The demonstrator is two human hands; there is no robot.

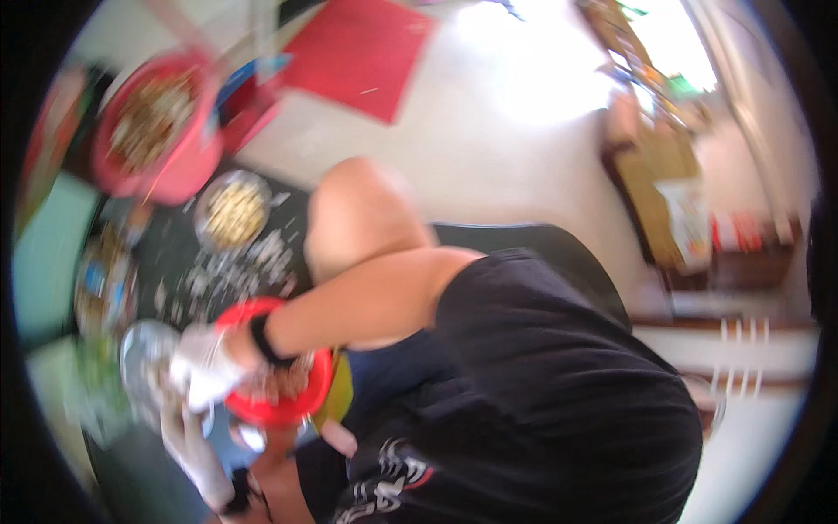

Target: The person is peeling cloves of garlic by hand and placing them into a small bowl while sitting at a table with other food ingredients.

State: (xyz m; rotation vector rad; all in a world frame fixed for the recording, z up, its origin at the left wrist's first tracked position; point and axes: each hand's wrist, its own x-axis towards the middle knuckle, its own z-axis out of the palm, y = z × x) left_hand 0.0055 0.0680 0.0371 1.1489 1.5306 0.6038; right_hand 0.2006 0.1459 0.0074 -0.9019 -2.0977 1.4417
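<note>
My right hand (206, 367), in a white glove with a black band at the wrist, reaches over a red plastic bowl (324, 380) of pale brown pieces. Just below it in the picture is my left hand (190, 435), also gloved. Both are at the edge of a round, shiny dish (134, 347) and nearly touch. Blur hides the fingers and anything between them. A round bowl of pale yellowish pieces (234, 213) stands farther up on the dark tabletop (163, 242), among scattered white bits.
A large pink tub (190, 170) with mixed scraps stands at the upper left, beside a blue and red container (252, 111). Clear plastic bags (105, 281) lie along the left edge. A red mat (360, 52) lies on the pale floor. Cardboard (668, 196) is at the right.
</note>
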